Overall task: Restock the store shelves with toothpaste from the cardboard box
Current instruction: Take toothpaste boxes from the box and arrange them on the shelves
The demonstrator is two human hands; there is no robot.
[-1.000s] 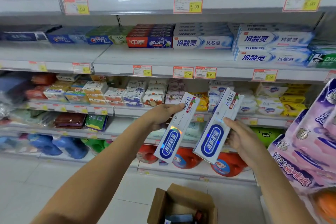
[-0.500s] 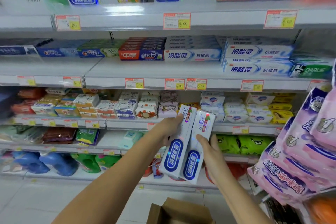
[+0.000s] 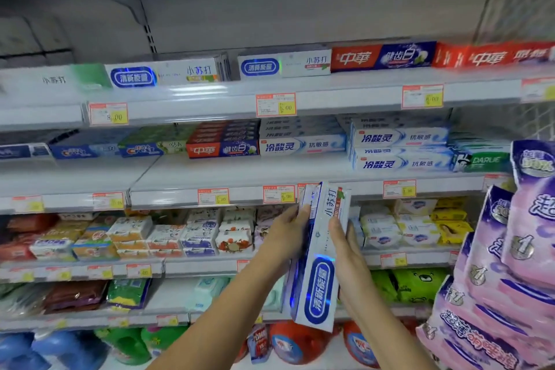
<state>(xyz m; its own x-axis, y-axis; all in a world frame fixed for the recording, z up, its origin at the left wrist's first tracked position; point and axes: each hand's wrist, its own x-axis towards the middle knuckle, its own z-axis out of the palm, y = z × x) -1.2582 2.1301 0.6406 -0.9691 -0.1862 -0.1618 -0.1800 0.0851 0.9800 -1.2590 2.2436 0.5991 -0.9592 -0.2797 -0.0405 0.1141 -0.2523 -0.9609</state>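
Store aisle, stocked shelves [image 3: 210, 171] fill view. Two toothpaste boxes [image 3: 322, 279] pressed face to face, standing near upright at 5 o'clock, out in front of soap packs [image 3: 198, 234]. On 9 o'clock side, left grip [image 3: 288, 231] clasping pair, thumb on front edge. On 3 o'clock side, right grip [image 3: 350, 252] clasping too, thumb laid along front face. Up at 12 o'clock, matching boxes [image 3: 259, 67] lying on upper shelf. At 4 o'clock edge, pink packs [image 3: 510, 249] crowd in.

left hand [image 3: 286, 234] grips toothpaste boxes [image 3: 319, 285] from left | right hand [image 3: 350, 252] grips from right | forearms raised
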